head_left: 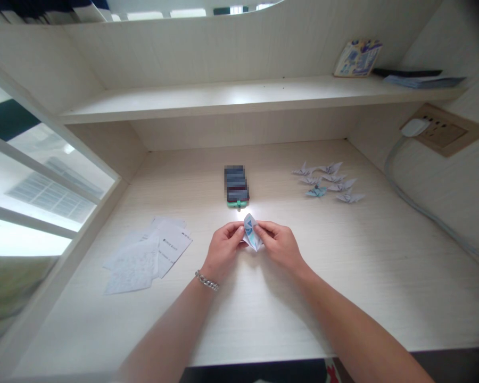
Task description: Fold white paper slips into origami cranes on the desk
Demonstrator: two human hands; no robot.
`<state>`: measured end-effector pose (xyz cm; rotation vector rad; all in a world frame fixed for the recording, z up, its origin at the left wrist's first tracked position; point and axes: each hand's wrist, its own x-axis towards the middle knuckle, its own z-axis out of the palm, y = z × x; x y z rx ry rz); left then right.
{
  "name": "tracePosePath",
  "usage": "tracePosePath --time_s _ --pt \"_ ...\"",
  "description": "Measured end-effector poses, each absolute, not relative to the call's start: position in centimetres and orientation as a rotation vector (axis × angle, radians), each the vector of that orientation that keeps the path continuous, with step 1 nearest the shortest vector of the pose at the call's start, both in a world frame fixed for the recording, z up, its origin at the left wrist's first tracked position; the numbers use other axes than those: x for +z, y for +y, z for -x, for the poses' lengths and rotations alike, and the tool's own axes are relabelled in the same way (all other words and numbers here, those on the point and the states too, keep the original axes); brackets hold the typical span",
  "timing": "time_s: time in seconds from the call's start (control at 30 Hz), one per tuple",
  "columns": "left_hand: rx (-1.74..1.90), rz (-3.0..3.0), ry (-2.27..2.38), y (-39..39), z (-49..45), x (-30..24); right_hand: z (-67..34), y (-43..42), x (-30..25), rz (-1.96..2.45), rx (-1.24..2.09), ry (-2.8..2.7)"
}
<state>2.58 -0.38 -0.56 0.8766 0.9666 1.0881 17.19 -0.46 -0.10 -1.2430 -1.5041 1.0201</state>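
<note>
Both my hands meet at the middle of a pale wooden desk (343, 276), pinching a small folded piece of white and blue paper (250, 232) between them. My left hand (222, 250), with a metal bracelet at the wrist, grips the paper's left side with thumb and fingers pressed together. My right hand (278, 246) grips its right side the same way. The paper stands pointed upward, just above the desk surface.
A phone (236, 185) on a small green stand sits just beyond my hands. Several folded paper cranes (329, 182) lie at the right rear. Loose printed sheets (147, 254) lie to the left. A shelf (239, 97) overhangs the back; a wall socket with a plugged cable (415, 127) is on the right.
</note>
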Motion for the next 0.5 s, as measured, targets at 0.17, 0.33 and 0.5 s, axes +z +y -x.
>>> tracePosePath --time_s 0.17,0.33,0.5 --pt "1.08 -0.845 0.953 -0.41 -2.44 -0.27 -17.24 -0.49 -0.07 1.226 0.994 -1.52" --pt "1.062 -0.842 0.984 -0.43 -2.22 -0.17 -17.36 -0.38 -0.12 1.206 1.003 -1.523" --pt "1.065 -0.832 0.979 -0.42 -2.27 -0.16 -17.41 -0.29 -0.13 1.192 1.055 -1.513"
